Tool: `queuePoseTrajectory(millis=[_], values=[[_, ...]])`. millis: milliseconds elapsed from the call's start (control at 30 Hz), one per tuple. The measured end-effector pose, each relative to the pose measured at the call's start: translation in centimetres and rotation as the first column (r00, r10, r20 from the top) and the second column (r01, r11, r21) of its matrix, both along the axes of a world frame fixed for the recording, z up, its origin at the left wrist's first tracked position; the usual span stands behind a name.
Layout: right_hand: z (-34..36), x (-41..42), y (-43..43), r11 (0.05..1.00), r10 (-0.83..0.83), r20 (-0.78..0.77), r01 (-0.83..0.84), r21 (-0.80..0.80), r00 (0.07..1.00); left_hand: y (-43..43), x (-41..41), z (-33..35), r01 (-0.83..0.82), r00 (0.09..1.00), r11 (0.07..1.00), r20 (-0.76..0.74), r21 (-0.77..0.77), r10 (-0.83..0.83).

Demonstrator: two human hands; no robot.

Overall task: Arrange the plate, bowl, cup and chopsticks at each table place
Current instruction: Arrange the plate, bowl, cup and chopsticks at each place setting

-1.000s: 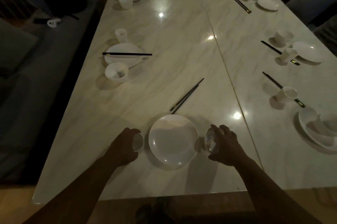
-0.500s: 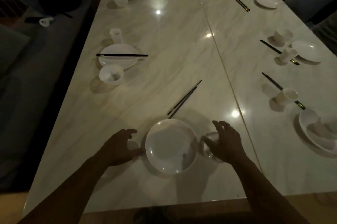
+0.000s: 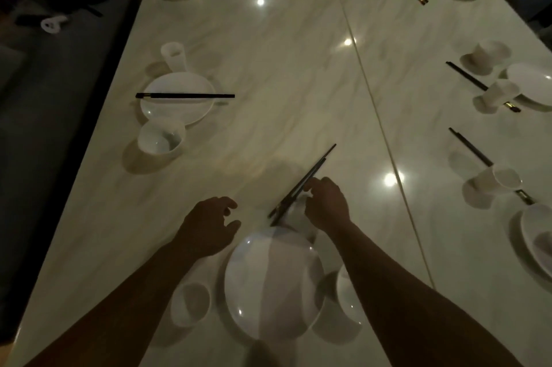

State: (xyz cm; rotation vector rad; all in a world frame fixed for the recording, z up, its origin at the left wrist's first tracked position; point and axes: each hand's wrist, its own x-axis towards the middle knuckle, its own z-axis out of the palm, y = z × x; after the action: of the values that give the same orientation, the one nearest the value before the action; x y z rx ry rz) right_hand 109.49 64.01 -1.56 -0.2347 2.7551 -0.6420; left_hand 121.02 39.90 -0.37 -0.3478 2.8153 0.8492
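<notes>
While your right hand (image 3: 327, 205) reached past the plate (image 3: 273, 284), its fingers (image 3: 310, 186) were narrowed onto the near chopsticks (image 3: 301, 184), touching them about midway; whether they had actually pinched the pair was hard to tell in the dim light. Your left hand (image 3: 209, 224) hovered just beside the plate's far-left rim, fingers loosely spread and holding nothing, probably ready to help square the pair.

That pair lay slanted on the surface (image 3: 268, 67), pointing away from you with its near ends almost at the plate's far rim. Judging from the finished place (image 3: 176, 97) on your left, where chopsticks rest straight across a plate with a cup beyond and a bowl on the near side, these likely needed laying across your plate. A bowl (image 3: 191, 304) sat just left of the plate, and another white vessel (image 3: 346, 292), partly hidden by your right forearm, just right of it.

Pale, glossy marble with a thin seam running lengthwise made up the surface, with ceiling lights reflected in it. Places along the right side looked unsorted. Dark seating flanked the surface in a dim room.
</notes>
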Motion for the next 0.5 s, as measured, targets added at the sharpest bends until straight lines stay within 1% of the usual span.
queuePoseTrajectory(millis=[100,167,200,233,300,433,500], values=[[-1.2,-1.9,0.0,0.962,0.267,-0.094,-0.258,0.092,0.959,1.0,-3.1,-0.6,0.015,1.000,1.000,-0.004,0.012,-0.015],[-1.9,-2.5,0.2,0.918,0.388,-0.114,-0.372,0.134,0.915,2.2,-5.2,-0.9,0.024,1.000,0.999,-0.011,0.026,-0.024],[-2.1,-2.7,0.4,0.904,0.420,-0.115,-0.404,0.140,0.900,2.8,-6.1,-1.1,0.028,1.000,0.999,-0.015,0.036,-0.028],[-2.3,-2.7,0.5,0.900,0.430,-0.117,-0.415,0.134,0.895,3.5,-6.9,-1.3,0.034,0.999,0.998,-0.018,0.047,-0.033],[-2.6,-2.8,0.9,0.916,0.398,-0.125,-0.387,0.103,0.909,4.9,-8.4,-1.8,0.058,0.998,0.996,-0.009,0.061,-0.058],[-2.7,-3.7,1.9,0.958,0.285,-0.115,-0.277,0.075,0.952,7.5,-10.7,-2.7,0.081,0.995,0.995,0.058,0.063,-0.084],[-2.5,-3.9,1.9,0.981,0.192,-0.114,-0.186,0.058,0.975,8.3,-11.5,-3.2,0.074,0.995,0.996,0.062,0.049,-0.077]])
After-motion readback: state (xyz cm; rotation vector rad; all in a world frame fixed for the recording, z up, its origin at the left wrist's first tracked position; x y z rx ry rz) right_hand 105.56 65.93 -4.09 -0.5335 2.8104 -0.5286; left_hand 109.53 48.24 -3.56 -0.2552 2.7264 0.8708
